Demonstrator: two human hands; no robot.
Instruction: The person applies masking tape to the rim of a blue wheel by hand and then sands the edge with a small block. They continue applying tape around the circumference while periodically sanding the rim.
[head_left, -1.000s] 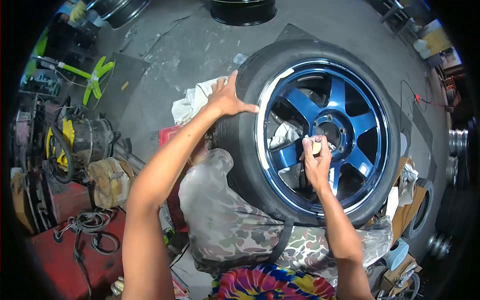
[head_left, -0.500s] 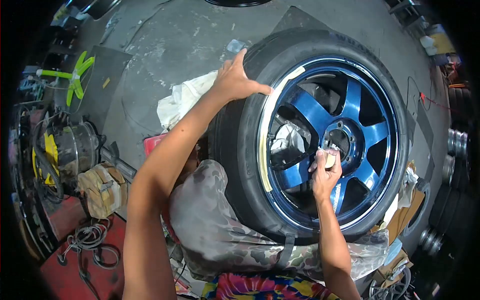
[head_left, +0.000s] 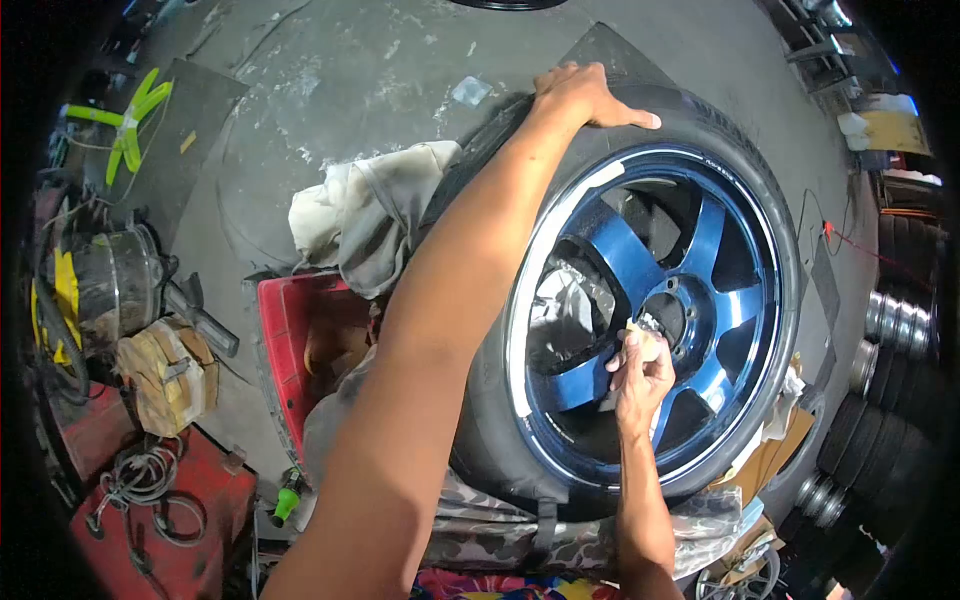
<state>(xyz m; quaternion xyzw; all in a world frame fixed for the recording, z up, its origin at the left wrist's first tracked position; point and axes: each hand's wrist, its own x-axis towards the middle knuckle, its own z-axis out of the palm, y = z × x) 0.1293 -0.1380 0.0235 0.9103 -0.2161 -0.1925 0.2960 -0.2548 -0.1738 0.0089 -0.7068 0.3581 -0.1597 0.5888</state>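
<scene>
on the camouflage cloth (head_left: 480, 540) at the bottom edge of view stands a black tyre (head_left: 720, 130) with a blue rim (head_left: 625, 255). left hand (head_left: 580, 95) lies flat, fingers spread, on the tyre's top edge, gripping nothing. right hand (head_left: 640, 385) pinches a tan pad (head_left: 648, 345) against the rim's hub.

The black rubber tyre (head_left: 488, 440) stands on camouflage-print fabric (head_left: 480, 545), left hand (head_left: 580, 95) atop it, right hand (head_left: 640, 378) with a tan pad (head_left: 649, 346) at the hub of its blue metal rim (head_left: 620, 255), red plastic crate (head_left: 285, 340) to its left.
</scene>
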